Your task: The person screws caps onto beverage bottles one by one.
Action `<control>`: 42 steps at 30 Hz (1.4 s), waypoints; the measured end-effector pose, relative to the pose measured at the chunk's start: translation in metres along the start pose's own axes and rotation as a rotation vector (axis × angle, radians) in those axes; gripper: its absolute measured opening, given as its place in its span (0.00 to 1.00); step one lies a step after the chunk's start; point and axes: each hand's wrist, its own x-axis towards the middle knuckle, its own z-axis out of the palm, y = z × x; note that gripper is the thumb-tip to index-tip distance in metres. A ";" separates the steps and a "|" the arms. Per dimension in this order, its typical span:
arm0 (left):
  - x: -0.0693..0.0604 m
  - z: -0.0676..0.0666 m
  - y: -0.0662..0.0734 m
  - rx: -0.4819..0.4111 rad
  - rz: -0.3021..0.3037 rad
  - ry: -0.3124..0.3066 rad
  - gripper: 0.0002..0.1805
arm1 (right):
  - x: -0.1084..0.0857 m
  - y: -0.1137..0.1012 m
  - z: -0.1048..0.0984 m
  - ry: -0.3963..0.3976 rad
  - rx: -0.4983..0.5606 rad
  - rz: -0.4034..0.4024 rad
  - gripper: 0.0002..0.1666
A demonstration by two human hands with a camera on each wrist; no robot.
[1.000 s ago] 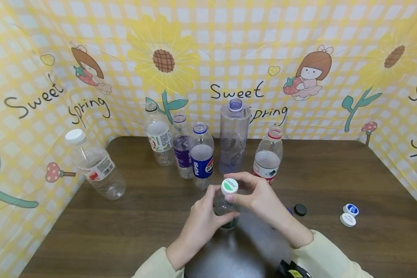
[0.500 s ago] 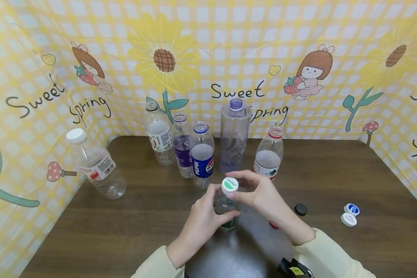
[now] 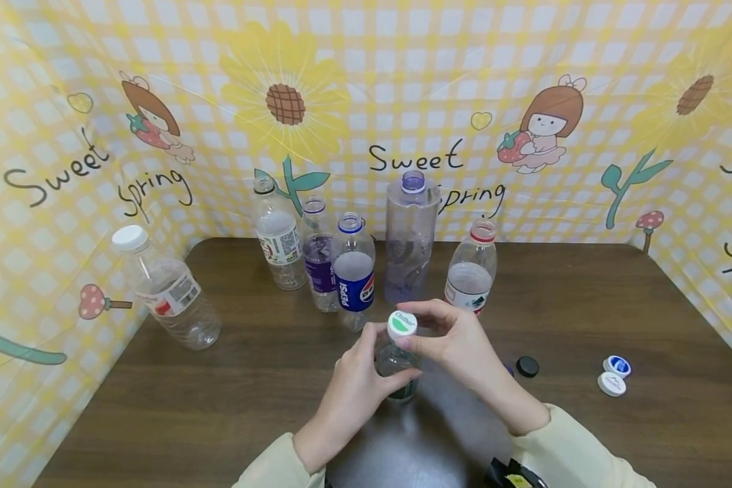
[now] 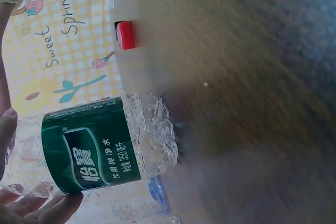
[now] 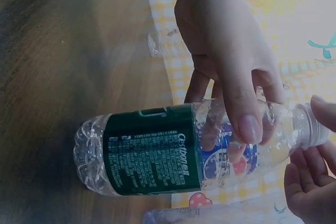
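Observation:
A small clear water bottle (image 3: 396,362) with a green label stands in front of me. In the left wrist view the bottle (image 4: 94,145) shows its label and ribbed base. My left hand (image 3: 362,376) grips its upper body, thumb on the near side. My right hand (image 3: 457,342) pinches the white cap (image 3: 402,324) with the green print between thumb and fingers. The right wrist view has the white cap (image 5: 316,129) on the bottle's neck, with the right fingertips on it. How tightly the cap sits cannot be told.
Uncapped bottles stand behind: a Pepsi bottle (image 3: 355,278), a tall purple-tinted bottle (image 3: 410,237), a red-necked bottle (image 3: 471,271) and others. A white-capped bottle (image 3: 173,298) is at left. To the right lie a black cap (image 3: 527,367) and two white caps (image 3: 612,384).
Both hands and the bottle stay almost in place. The head view shifts slightly. A bit of red beside the right forearm, visible half a second ago, is hidden now.

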 end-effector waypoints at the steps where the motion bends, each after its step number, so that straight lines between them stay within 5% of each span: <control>1: 0.000 0.000 0.000 0.003 -0.001 0.005 0.32 | -0.001 0.000 0.000 0.005 -0.003 -0.015 0.24; 32: -0.010 -0.007 0.009 0.026 -0.019 0.010 0.31 | -0.007 -0.005 -0.005 -0.080 -0.039 -0.095 0.25; 42: -0.012 -0.015 0.012 0.046 -0.012 0.060 0.32 | -0.011 -0.007 -0.024 -0.044 -0.088 -0.133 0.22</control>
